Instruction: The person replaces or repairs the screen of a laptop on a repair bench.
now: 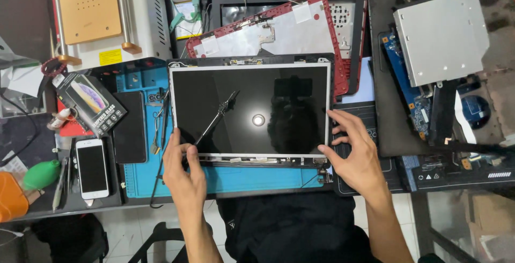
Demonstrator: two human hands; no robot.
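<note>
Head view: left hand [182, 169] and right hand [354, 153] flank screen panel [249, 110] lower corners.

Dark workbench [32, 134], crowded edge to edge. Blue work mat [257, 180] along the front edge, under a bare laptop screen panel [249, 110]. At the left end: 1 white phone [92, 167], 1 black phone [130, 127], a boxed screen protector [90, 102], a green blower bulb [41, 174]. Toward the back edge: red laptop lid shell [268, 27]. At the right end: silver optical drive [442, 36] atop a blue circuit board [405, 83].
</note>
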